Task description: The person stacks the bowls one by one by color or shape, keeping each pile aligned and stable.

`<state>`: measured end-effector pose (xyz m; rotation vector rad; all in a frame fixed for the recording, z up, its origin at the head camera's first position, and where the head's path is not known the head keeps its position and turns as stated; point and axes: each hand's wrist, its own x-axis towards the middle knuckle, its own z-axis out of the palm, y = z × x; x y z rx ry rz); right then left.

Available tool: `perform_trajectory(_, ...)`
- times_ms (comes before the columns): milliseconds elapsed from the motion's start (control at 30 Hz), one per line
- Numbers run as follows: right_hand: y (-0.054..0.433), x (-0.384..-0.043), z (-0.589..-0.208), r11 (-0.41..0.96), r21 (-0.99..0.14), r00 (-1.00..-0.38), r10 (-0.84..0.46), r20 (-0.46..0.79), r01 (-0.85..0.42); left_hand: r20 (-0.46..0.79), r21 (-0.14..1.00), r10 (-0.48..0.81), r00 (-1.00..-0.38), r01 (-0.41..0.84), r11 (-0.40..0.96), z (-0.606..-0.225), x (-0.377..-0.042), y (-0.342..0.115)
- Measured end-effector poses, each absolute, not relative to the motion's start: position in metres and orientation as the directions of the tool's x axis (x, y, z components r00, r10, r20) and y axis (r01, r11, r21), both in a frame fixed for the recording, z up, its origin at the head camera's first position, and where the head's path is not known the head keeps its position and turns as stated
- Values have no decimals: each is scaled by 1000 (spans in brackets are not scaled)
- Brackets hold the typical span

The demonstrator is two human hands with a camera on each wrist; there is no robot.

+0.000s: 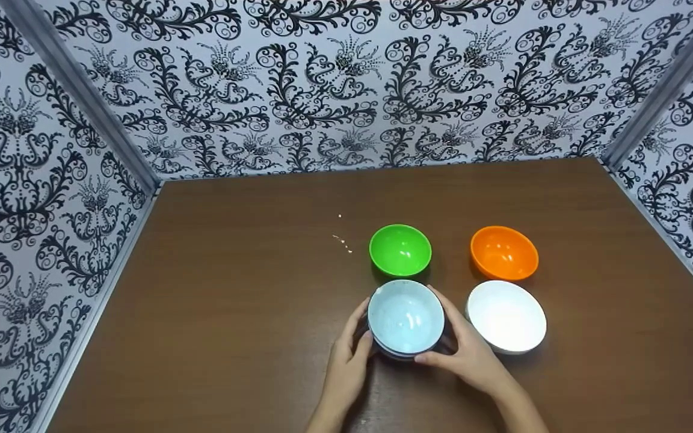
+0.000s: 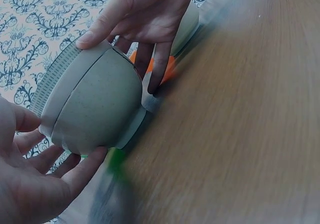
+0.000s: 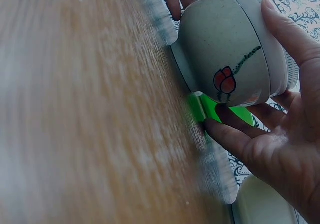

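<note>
Between my two hands is a stack of nested bowls [image 1: 406,316], its top bowl pale blue inside. My left hand [image 1: 348,355] grips the stack's left side, thumb near the front. On the opposite side my right hand [image 1: 470,355] holds it, with the thumb [image 1: 434,359] at the front rim. The right wrist view shows a red flower painted on the lower bowl's outer wall [image 3: 225,79]; a lighter band of the upper bowl [image 2: 75,83] rises above it in the left wrist view. Just behind the stack sits a green bowl [image 1: 400,251].
A white bowl [image 1: 506,317] stands right beside my right hand, and an orange bowl [image 1: 504,253] is behind it. Pale marks [image 1: 342,242] show on the brown table [image 1: 232,288] left of the green bowl. Patterned walls [image 1: 346,84] enclose the back and sides.
</note>
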<state>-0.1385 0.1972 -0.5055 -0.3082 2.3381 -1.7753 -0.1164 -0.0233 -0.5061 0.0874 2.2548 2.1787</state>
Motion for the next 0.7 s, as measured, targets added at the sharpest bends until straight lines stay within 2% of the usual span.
perform_trajectory(100,197,-139,-506,255,-965,-959,-283,-13,-63,42,999,60,-997,41,-12,-510,-117,-24)
perform_trajectory(367,198,-140,-507,270,-962,-961,-275,-31,-46,29,999,65,-997,27,-32,-516,-117,-25)
perform_trajectory(700,197,-138,-506,269,-962,-962,-270,-30,-46,40,986,97,-994,23,-165,-524,-117,-28)
